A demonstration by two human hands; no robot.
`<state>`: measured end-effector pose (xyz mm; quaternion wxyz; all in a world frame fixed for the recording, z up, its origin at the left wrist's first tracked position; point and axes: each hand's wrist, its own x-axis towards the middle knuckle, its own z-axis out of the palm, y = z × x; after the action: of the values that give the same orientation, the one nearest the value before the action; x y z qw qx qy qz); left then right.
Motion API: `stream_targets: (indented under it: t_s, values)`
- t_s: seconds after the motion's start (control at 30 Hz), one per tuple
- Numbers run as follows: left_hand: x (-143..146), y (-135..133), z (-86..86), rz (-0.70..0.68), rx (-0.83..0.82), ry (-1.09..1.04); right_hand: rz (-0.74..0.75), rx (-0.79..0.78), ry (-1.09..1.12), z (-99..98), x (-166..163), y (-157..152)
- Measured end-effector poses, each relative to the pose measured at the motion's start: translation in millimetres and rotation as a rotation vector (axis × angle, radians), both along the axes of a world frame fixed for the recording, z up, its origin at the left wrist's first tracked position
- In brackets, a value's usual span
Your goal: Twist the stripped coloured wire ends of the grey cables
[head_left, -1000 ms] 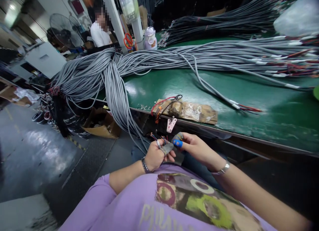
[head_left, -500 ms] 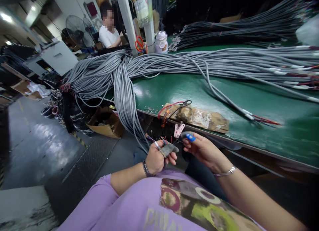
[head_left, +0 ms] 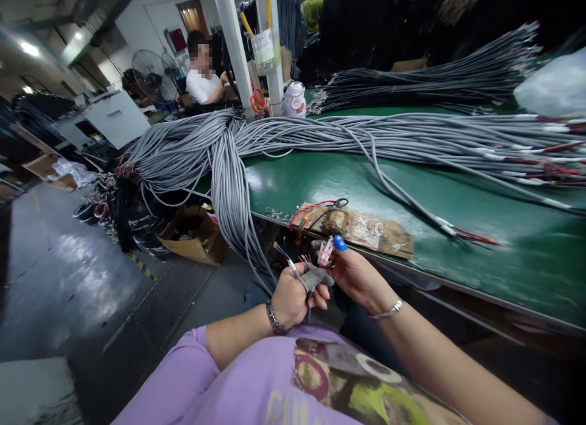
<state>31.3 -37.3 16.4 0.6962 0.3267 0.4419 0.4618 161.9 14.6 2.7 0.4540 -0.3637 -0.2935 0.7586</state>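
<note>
My left hand (head_left: 293, 297) is closed in a fist around the end of a grey cable, and its thin coloured wires (head_left: 293, 260) fan out above my thumb, which wears a grey finger cot. My right hand (head_left: 354, 272) is right beside it, fingers curled. Its blue-capped fingertip (head_left: 339, 242) and thumb pinch at the wire ends near a small pink clip (head_left: 326, 251) hanging from the table edge. Both hands are in front of the green table (head_left: 458, 205), below its edge.
A thick bundle of grey cables (head_left: 274, 138) lies across the table and hangs over its left edge. A taped cardboard pad (head_left: 366, 226) sits at the table edge. A single cable (head_left: 439, 220) with red wires lies to the right. Another person (head_left: 204, 77) sits far back.
My right hand has risen and moved closer to the left hand, onto the wire ends. The left hand has stayed closed on the cable. The view has tilted up slightly.
</note>
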Motion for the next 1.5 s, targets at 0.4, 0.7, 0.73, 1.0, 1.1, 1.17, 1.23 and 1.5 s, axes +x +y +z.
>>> stream_targets:
  t_s: [0.4, 0.7, 0.73, 1.0, 1.1, 1.17, 1.23, 1.5]
  values:
    - [0.8, 0.4, -2.2, 0.028, -0.034, 0.045, -0.091, 0.102, -0.078, 5.0, -6.2, -0.3]
    - [-0.9, -6.7, -1.3, -0.018, -0.02, 0.064, 0.005, -0.015, 0.023, 5.8, -2.3, -4.0]
    - [-1.6, -8.2, -2.0, -0.019, -0.015, 0.071, 0.037, -0.016, 0.035, 5.7, -0.5, -5.2]
    - [-6.6, -14.4, -13.5, -0.028, 0.043, 0.169, 0.255, 0.136, -0.081, 0.5, 10.5, -28.7]
    - [-8.1, -14.9, -15.7, -0.13, 0.071, 0.239, 0.212, 0.202, -0.2, 3.5, 9.4, -33.2]
    - [-9.0, -15.2, -15.9, -0.186, 0.073, 0.265, 0.199, 0.224, -0.275, 5.0, 8.9, -32.4]
    - [-9.7, -15.4, -16.0, -0.182, 0.075, 0.258, 0.185, 0.23, -0.332, 4.5, 9.2, -30.4]
    - [-8.3, -14.5, -21.9, 0.044, 0.078, 0.104, 0.093, 0.228, -0.34, -6.8, 8.5, -32.6]
